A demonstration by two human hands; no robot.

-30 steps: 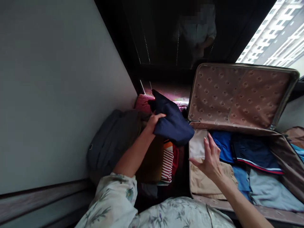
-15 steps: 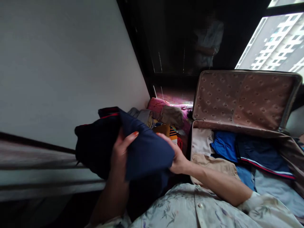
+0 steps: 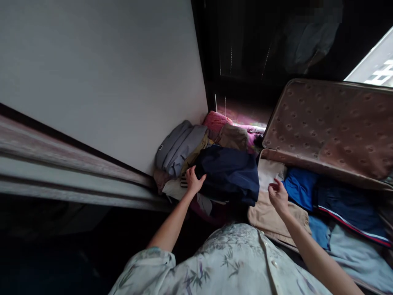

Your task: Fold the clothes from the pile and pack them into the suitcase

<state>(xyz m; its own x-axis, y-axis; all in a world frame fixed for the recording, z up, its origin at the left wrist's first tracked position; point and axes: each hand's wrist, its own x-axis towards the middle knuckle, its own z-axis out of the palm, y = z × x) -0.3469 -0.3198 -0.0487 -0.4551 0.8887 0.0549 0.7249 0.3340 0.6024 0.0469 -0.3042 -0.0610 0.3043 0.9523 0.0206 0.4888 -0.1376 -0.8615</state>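
A dark navy garment point(image 3: 229, 172) lies on the pile of clothes beside the suitcase. At its left edge is my left hand point(image 3: 195, 181), thumb and fingers apart, reaching or resting by the cloth; whether it touches is unclear. My right hand point(image 3: 278, 197) hovers over the left part of the open suitcase point(image 3: 267, 152), fingers loosely bent and nothing in them. Below it are a pale folded cloth point(image 3: 272, 169) and a beige folded garment point(image 3: 267, 215). A bright blue garment point(image 3: 300, 184) and navy clothing with a red and white stripe point(image 3: 344, 207) lie farther right.
Grey clothing point(image 3: 182, 145) is heaped against the white wall point(image 3: 107, 73). Behind the pile are a brown folded cloth point(image 3: 233, 136) and pink bedding point(image 3: 216, 122). The suitcase lid point(image 3: 334, 127) leans up at the back. Curtain-like fabric point(image 3: 61, 164) runs along the left.
The navy garment, held up in both hands before, now lies on the pile. My hands have parted, the right one moving over the suitcase. The view has shifted left.
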